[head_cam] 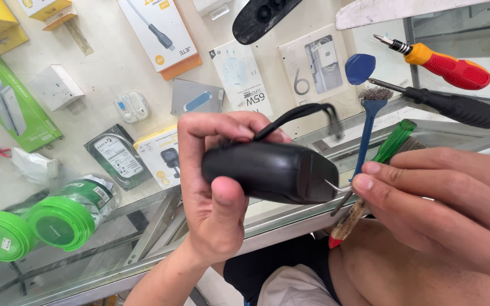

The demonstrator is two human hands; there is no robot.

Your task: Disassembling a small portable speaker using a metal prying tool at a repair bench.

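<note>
My left hand (214, 187) grips a black plastic device (270, 171), oblong and rounded, with a black cord (299, 113) looping from its top. My right hand (438, 198) pinches a thin metal tool (336, 187) whose bent tip touches the right end of the device. Both hands are held above the near edge of a glass counter (160, 226).
On the counter lie a red-handled screwdriver (446, 65), a black-handled screwdriver (455, 107), a blue brush (370, 124), a green-handled tool (392, 141), a blue pick (360, 68) and a wooden-handled brush (347, 224). Boxed goods (163, 31) and green-lidded tubs (66, 218) sit under the glass.
</note>
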